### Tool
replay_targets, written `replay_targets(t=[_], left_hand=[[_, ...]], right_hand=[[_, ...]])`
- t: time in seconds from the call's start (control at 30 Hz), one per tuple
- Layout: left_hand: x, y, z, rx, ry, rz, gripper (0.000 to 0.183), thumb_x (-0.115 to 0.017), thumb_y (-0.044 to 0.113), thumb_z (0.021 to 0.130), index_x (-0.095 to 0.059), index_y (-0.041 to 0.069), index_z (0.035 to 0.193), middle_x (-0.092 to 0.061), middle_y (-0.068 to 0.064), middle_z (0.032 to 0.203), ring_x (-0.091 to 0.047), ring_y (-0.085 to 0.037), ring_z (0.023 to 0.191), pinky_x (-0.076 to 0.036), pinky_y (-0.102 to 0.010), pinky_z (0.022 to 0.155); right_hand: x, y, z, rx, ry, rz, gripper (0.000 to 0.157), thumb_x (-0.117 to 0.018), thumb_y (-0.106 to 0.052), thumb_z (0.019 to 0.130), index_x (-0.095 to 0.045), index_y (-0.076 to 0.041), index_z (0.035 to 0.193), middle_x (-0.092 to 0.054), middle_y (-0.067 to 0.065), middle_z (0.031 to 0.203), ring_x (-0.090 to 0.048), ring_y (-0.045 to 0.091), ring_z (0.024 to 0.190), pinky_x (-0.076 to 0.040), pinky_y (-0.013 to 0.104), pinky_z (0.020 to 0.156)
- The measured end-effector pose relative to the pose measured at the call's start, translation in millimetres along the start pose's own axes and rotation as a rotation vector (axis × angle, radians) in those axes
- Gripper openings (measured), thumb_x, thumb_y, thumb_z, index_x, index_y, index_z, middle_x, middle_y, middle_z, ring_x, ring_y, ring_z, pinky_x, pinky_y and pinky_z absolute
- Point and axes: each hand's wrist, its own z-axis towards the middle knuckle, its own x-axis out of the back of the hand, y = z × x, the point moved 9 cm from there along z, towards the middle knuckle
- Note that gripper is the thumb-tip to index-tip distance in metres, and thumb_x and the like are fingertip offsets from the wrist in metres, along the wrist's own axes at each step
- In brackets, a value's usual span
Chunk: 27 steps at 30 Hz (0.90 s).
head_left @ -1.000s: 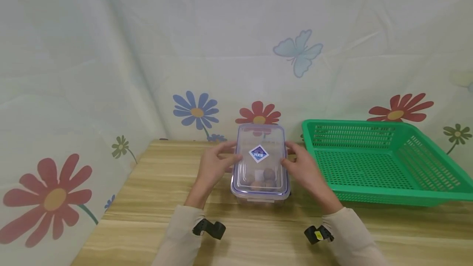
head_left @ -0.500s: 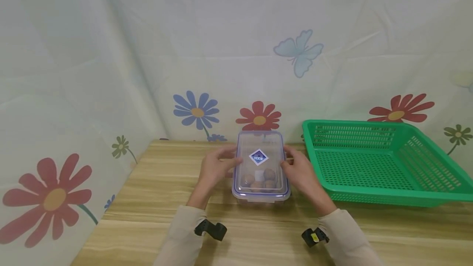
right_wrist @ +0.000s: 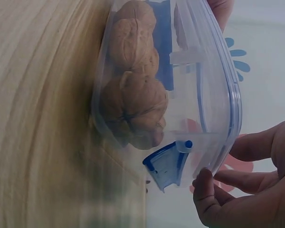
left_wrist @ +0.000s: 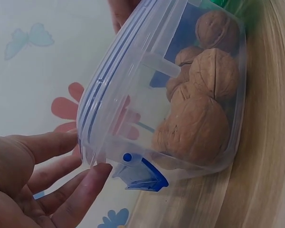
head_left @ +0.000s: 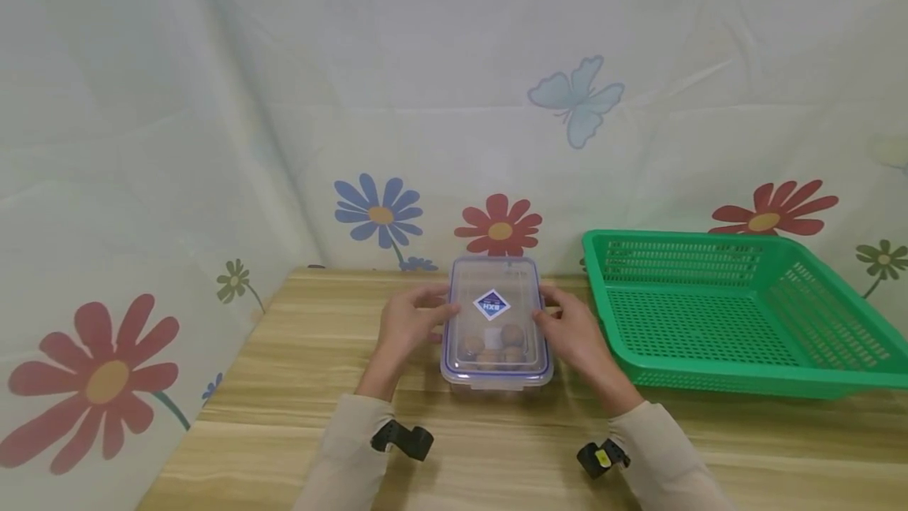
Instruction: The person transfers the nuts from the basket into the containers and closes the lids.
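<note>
A clear plastic food box (right_wrist: 185,107) stands on the wooden table, with several walnuts (left_wrist: 194,130) inside. Over it lies its clear lid (head_left: 496,278), blue along the seal and marked with a diamond sticker (head_left: 492,305). My left hand (head_left: 407,326) pinches the lid's left edge, thumb on top and fingertips under the rim. On the opposite side my right hand (head_left: 574,330) pinches the right edge in the same way. Blue side latches, one in the left wrist view (left_wrist: 145,175) and one in the right wrist view (right_wrist: 168,164), hang unfastened below the rim.
A green plastic basket (head_left: 709,373) with a perforated floor stands just right of the right hand. Behind the wooden table (head_left: 312,385) hangs a pale curtain (head_left: 440,101) printed with flowers and a butterfly.
The lid's far end has come down, and lid and box have shifted slightly left. Both hands have kept their grip on the edges.
</note>
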Motion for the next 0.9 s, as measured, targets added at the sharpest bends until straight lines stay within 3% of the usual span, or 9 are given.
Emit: replay_targets(t=[0.5,0.9], left_hand=[[1.0,-7.0,-0.5,0.049,0.050,0.006,0.033,-0.084,0.012,0.092,-0.077,0.002,0.123,-0.077,-0.018,0.116,-0.076,-0.029,0.096,-0.067,-0.044,0.077],[0.3,-10.4,0.6,0.062,0.037,-0.018,0.031,-0.084,0.013,0.092,-0.079,0.003,0.121,-0.077,-0.016,0.116,-0.076,-0.027,0.095,-0.067,-0.040,0.076]], right_hand=[[-7.9,15,3,-0.052,-0.031,0.080,0.051,-0.055,-0.016,0.109,-0.047,-0.003,0.158,-0.055,0.026,0.147,-0.061,0.040,0.120,-0.056,0.055,0.104],[-9.6,15,1,-0.061,-0.034,0.120,0.050,-0.056,-0.014,0.109,-0.048,0.000,0.157,-0.054,0.031,0.146,-0.059,0.044,0.125,-0.054,0.059,0.105]])
